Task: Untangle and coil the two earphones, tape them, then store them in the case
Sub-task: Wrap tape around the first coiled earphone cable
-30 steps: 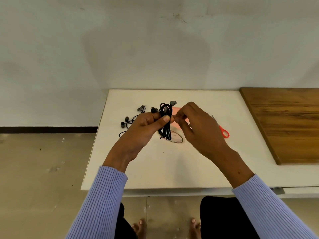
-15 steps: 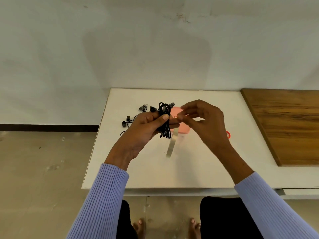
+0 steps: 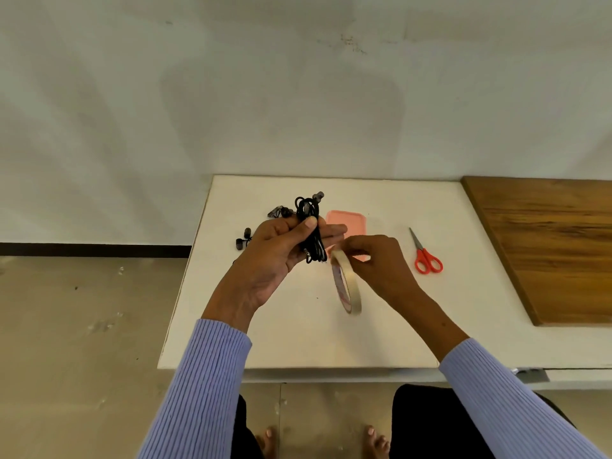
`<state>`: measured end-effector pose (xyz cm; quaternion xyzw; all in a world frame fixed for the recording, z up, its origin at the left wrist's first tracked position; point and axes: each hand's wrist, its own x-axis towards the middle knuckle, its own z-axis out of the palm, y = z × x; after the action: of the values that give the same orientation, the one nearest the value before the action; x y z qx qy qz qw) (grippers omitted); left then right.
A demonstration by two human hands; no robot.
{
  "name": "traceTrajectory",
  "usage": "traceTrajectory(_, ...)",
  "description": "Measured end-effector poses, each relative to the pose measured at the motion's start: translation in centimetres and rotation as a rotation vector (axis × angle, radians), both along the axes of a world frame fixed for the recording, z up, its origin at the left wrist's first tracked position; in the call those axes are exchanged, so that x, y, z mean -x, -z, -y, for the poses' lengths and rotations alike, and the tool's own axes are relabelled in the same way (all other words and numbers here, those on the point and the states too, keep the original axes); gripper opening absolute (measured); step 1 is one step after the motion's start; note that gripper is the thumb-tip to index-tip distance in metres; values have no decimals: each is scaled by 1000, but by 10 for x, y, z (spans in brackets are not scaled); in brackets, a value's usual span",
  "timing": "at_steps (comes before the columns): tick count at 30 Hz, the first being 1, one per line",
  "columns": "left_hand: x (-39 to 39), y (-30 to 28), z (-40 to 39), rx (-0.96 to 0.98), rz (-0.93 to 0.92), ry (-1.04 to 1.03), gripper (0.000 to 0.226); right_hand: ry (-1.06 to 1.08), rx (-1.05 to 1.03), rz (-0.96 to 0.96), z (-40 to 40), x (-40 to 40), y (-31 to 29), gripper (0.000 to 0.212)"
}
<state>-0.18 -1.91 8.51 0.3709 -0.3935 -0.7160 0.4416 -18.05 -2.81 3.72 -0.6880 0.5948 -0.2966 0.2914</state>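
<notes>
**Tape roll sits just right of the coiled earphone, ready to wrap**

Nearest to us, the tape roll [image 3: 346, 284] hangs on edge above the table [image 3: 298, 342], pinched at its top by the right hand [image 3: 377, 263]; the hand is clenched on the roll, fingertips at the rim as if working the free end, though we cannot tell if any tape is peeled. Just left and slightly farther, the left hand [image 3: 281, 250] grasps the coiled earphone [image 3: 311, 233], thumb pressed over the bundle. The bundle's long axis runs near-to-far, upright in the grip, plug end at the bottom just beside the roll's top edge. So the tape lies directly right of the coil, and we judge the next move needs a strip drawn across that long axis, around the bundle's middle. The right hand is nearer the scissors [image 3: 425, 255], lying further right. Behind the hands lies the pink case [image 3: 347, 221], closed side up. Far left, the second earphone [image 3: 243, 241] lies loose, not yet coiled.
</notes>
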Motion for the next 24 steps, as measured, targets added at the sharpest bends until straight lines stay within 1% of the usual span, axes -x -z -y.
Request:
traceTrajectory(3, -1, -1, 1, -11, -38, -42, 18, 10, -172, 52, 1, 0, 6, 15)
traceTrajectory(5, -1, -3, 1, -4, -71, -61, 19, 7, -256, -7, 1, 1, 13, 15)
traceTrajectory(7, -2, -5, 0, -1, -93, -72, 19, 22, -307, -19, 1, 4, 18, 13)
traceTrajectory(10, 1, -9, -3, 5, -75, -63, 19, 68, -355, 28, 0, 9, 18, 13)
traceTrajectory(12, 5, -14, -6, 22, -81, -55, 19, 82, -380, 19, -2, 12, 20, 13)
traceTrajectory(15, 11, -24, -8, 56, -90, -64, 20, 106, -384, -82, -5, 17, 24, 17)
traceTrajectory(20, 18, -31, -12, 85, -8, -27, 21, 128, -364, -49, -10, 30, 28, 20)
traceTrajectory(22, 23, -32, -14, 91, 17, -6, 21, 163, -300, -128, -12, 37, 34, 16)
traceTrajectory(24, 27, -31, -16, 96, 32, 2, 22, 249, -224, -257, -13, 47, 39, 16)
